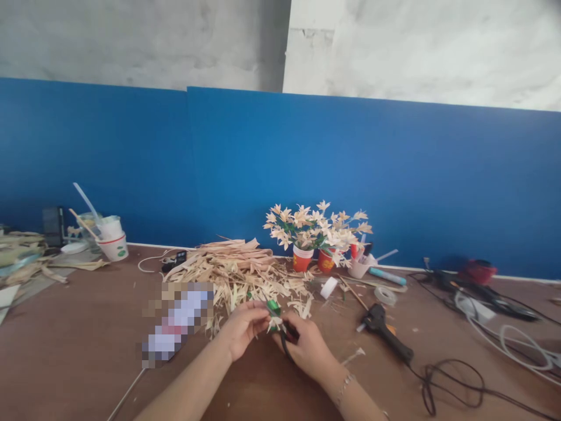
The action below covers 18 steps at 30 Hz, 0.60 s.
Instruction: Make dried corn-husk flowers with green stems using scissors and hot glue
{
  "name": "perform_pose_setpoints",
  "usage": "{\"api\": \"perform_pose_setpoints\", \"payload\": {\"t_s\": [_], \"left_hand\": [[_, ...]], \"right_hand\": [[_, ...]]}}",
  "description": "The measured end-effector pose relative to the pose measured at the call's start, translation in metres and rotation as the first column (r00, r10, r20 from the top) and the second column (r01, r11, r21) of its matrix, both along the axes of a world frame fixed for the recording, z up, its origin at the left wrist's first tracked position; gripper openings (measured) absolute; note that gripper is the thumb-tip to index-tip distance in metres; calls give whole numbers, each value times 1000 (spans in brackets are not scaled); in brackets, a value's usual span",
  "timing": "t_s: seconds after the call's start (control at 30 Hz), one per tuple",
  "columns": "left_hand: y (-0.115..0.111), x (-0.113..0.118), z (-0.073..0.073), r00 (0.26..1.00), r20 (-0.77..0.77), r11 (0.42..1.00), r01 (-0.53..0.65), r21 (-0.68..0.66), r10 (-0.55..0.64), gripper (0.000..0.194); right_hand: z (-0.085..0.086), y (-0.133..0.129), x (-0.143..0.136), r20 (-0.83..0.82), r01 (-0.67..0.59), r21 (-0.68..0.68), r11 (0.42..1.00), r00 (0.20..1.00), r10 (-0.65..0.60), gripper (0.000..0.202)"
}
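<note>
In the middle of the table edge, my left hand [245, 327] is closed, thumb and fingers pinching a small pale straw-like flower [275, 323]. My right hand [307, 345] is wrapped round black-handled scissors [287, 338], whose blades point toward the flower. Something shiny and green [274, 306] shows right behind the flower; I cannot make out whether it is held or lies on the table. Just beyond both hands spreads a heap of dry pale husk strips [236, 272].
Red paper cups [301, 260] hold finished pale flowers [322, 225] at the back. A glue gun [385, 333] with a black cord lies to the right, near a white tape roll [385, 295]. A phone-like blurred item [177, 327] lies left; cups with sticks [113, 245] stand beyond.
</note>
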State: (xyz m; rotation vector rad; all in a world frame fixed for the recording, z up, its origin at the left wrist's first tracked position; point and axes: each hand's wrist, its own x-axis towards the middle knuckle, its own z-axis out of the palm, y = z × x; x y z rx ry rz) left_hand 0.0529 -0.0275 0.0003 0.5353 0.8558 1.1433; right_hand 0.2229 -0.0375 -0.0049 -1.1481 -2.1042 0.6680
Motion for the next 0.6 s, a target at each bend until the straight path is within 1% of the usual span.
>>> {"api": "perform_pose_setpoints", "payload": {"t_s": [0.33, 0.6], "left_hand": [[-1, 0, 2, 1000, -21, 1000, -23, 5, 23, 11], [-5, 4, 7, 997, -75, 998, -2, 62, 7, 12]], "right_hand": [[-3, 1, 1, -14, 19, -33, 999, 1000, -19, 12], [2, 2, 1, 57, 12, 10, 1000, 998, -12, 10]]}}
